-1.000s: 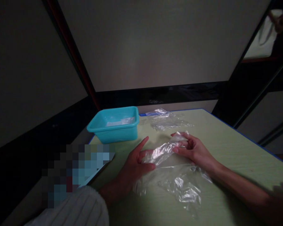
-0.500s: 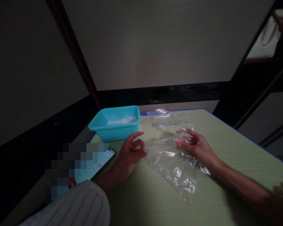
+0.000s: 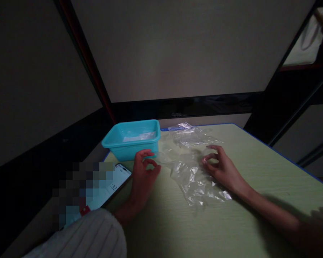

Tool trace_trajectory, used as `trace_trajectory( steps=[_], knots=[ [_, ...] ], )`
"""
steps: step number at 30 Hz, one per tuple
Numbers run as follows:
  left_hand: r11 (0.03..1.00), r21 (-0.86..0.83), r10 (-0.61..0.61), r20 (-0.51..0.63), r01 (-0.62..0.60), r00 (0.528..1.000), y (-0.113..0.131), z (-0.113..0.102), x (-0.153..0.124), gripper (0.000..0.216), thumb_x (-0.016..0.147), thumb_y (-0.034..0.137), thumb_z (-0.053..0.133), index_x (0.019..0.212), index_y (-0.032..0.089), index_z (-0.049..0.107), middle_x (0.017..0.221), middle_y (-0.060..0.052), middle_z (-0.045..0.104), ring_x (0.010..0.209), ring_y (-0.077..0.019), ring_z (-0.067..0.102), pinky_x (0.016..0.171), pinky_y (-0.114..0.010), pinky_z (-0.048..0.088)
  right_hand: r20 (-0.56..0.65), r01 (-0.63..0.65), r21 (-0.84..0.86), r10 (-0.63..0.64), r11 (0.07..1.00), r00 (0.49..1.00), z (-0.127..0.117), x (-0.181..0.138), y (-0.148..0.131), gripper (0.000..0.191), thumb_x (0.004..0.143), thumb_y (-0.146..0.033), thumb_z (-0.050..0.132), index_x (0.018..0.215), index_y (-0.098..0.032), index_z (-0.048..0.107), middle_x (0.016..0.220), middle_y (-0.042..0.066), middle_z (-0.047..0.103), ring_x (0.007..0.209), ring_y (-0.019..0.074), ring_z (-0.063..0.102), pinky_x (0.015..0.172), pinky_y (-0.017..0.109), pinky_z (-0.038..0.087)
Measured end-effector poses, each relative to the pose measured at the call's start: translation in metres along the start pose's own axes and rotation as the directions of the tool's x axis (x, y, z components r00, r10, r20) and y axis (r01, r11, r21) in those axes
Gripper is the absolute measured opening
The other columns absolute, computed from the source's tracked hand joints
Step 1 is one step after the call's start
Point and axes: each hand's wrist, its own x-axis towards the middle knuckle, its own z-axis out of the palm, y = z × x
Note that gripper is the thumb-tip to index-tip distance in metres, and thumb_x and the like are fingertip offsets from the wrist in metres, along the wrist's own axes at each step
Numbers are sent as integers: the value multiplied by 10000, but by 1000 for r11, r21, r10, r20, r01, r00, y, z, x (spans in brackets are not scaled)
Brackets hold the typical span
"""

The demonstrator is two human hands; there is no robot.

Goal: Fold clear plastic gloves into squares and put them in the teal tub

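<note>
A thin, crumpled clear plastic bag (image 3: 192, 179) spreads over the table between my two hands. My left hand (image 3: 145, 170) is closed in a pinch at the bag's left end, just in front of the teal basin. At the bag's right side, my right hand (image 3: 220, 166) pinches its upper edge between thumb and fingers. The film between the hands is so see-through that its outline is hard to follow. Behind it lies more crumpled clear plastic (image 3: 192, 136), apart from both hands.
A teal plastic basin (image 3: 131, 147) with some whitish film inside stands at the table's back left. A lit phone (image 3: 115, 182) lies left of my left arm. The pale table (image 3: 258, 165) has a blue edge, and a panelled wall rises behind it.
My left hand has moved left, towards the basin, and the gap between my hands has widened. The plastic bag now lies flatter, its lower end drawn up and left.
</note>
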Motion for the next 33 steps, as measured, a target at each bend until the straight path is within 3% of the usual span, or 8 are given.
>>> trace_trajectory(
  steps=[3, 5, 7, 10, 12, 24, 27, 33],
  knots=[
    [955, 200, 191, 140, -217, 972, -6, 0, -8, 325, 600, 44, 577, 877, 203, 515, 922, -12, 543, 763, -136, 535, 598, -217, 430, 57, 124, -148, -116, 981, 992, 0, -4, 0, 530, 699, -310, 545, 1147, -207, 281, 803, 9, 559, 482, 112, 518, 392, 216, 357],
    [869, 270, 320, 332, -415, 887, -8, -1, -14, 345, 624, 11, 558, 912, 201, 552, 956, -40, 571, 872, -174, 544, 723, -274, 445, 96, 159, -230, -140, 960, 986, 0, -7, -2, 539, 706, -267, 512, 1181, -191, 270, 771, 5, 564, 487, 122, 523, 417, 227, 362],
    [760, 256, 372, 583, -597, 723, -9, -3, -18, 393, 662, 8, 563, 998, 210, 579, 1057, -65, 597, 1016, -213, 527, 884, -346, 401, 120, 166, -288, -137, 943, 983, 0, -10, -5, 547, 708, -241, 498, 1203, -188, 271, 733, -5, 570, 485, 131, 520, 438, 240, 367],
    [665, 157, 267, 863, -730, 429, -7, -5, -23, 497, 738, 72, 596, 1197, 251, 533, 1228, -64, 577, 1202, -247, 446, 1066, -443, 198, 138, 160, -373, -115, 914, 984, 1, -12, -7, 561, 714, -224, 494, 1228, -189, 272, 671, -19, 576, 502, 154, 524, 474, 259, 371],
    [652, 135, 183, 927, -746, 328, -5, -6, -24, 550, 769, 111, 603, 1281, 261, 470, 1276, -66, 551, 1256, -254, 407, 1096, -476, 87, 138, 156, -447, -104, 881, 985, 0, -11, -8, 576, 714, -212, 487, 1246, -182, 268, 646, -21, 580, 518, 169, 530, 495, 273, 370],
    [508, 123, 101, 974, -853, 201, -4, -7, -26, 270, 887, 255, 489, 1123, 149, 570, 1236, -62, 586, 1293, -226, 363, 1119, -489, -2, -86, -16, -797, -88, 604, 992, -25, 11, -12, 616, 746, -190, 487, 1318, -134, 265, 753, 47, 665, 611, 227, 593, 503, 284, 329],
    [477, 92, 166, 967, -874, 192, -7, -8, -26, 207, 891, 279, 487, 1025, 169, 599, 1173, -27, 630, 1254, -191, 416, 1126, -436, -40, -138, -49, -833, -121, 550, 983, -33, 13, -14, 596, 754, -193, 491, 1312, -133, 294, 779, 63, 672, 609, 235, 589, 490, 290, 319],
    [409, -2, 357, 920, -913, 158, -9, -10, -30, 187, 884, 249, 453, 835, 158, 609, 791, -1, 701, 1024, -161, 578, 1125, -426, -6, -44, 192, -756, -340, 625, 939, -34, 15, -7, 323, 754, -192, 472, 1074, -157, 505, 819, 72, 628, 666, 218, 573, 560, 317, 414]
  ],
)
